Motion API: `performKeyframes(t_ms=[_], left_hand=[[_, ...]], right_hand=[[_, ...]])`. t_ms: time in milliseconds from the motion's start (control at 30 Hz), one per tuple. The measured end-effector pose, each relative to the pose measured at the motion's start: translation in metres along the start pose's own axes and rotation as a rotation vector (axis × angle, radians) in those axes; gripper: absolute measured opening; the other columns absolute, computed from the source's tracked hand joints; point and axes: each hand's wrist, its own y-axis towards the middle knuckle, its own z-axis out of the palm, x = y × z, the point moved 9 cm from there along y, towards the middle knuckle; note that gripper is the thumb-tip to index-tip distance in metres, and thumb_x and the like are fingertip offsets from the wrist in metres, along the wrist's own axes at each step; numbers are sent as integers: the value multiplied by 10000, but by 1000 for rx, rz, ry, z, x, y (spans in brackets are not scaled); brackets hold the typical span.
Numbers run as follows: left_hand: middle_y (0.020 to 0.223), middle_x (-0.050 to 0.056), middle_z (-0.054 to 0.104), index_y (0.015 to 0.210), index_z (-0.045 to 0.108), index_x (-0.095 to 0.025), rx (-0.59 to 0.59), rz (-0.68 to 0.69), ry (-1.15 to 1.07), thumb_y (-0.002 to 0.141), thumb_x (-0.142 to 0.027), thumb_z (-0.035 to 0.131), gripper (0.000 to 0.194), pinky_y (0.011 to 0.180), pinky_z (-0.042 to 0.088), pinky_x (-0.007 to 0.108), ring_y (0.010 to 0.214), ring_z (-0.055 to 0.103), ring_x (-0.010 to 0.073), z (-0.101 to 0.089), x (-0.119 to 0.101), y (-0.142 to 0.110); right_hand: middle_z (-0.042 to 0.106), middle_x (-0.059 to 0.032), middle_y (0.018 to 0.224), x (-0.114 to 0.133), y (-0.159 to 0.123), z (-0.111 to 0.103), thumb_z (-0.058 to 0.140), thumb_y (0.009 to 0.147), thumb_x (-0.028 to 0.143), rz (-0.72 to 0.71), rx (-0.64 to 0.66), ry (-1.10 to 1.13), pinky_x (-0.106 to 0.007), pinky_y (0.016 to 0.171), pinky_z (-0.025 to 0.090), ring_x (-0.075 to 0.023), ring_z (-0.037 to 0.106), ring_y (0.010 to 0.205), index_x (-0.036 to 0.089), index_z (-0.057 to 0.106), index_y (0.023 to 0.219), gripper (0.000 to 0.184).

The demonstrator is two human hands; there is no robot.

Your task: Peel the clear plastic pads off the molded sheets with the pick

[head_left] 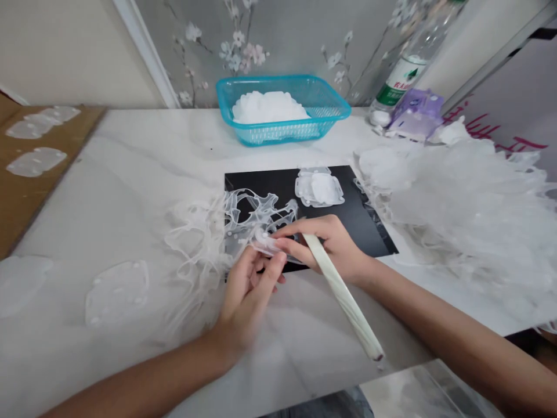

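Both hands meet over a black mat [361,232]. Between the fingertips of my left hand [250,290] is a small, soft, translucent white piece [265,241], pinched and bent. My right hand [333,247] grips the same piece with thumb and forefinger. It also holds a pale wrapped stick [343,296] that slants down toward me; any tip is hidden by the fingers. Stringy clear-white scraps [195,244] lie left of the hands, partly on the mat. At the mat's far side rests a small stack of flat translucent pieces [319,188].
A blue basket [282,136] holding white pieces stands against the wall. To the right is a large heap of translucent sheets [470,203]. A plastic bottle [400,78] and purple packet [418,116] stand behind it. Flat pieces [117,293] lie at left, others on a brown board [47,191].
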Motion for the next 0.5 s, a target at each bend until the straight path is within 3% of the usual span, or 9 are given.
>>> performKeyframes(t_ms=[200,333,500], left_hand=[[691,-25,574,814,592,-204,-70,21,65,871,-473,500,290,596,445,180,651,545,92,-10,1,0],[645,-16,544,651,533,-191,-112,80,155,898,-478,432,392,602,428,205,653,530,111,-14,-5,-1],[644,-15,532,637,543,-186,-127,149,212,884,-448,471,367,571,399,207,637,499,112,-14,-12,0]], right_hand=[[725,-42,787,0,-2,0,631,821,238,-18,9,12,-150,610,496,-95,662,652,117,705,898,161],[732,-66,849,6,-4,4,722,745,327,-106,100,-73,-195,675,521,-157,691,766,120,682,1001,332],[730,-62,914,7,-3,6,639,825,277,-94,163,-108,-200,702,518,-145,689,807,137,675,1016,239]])
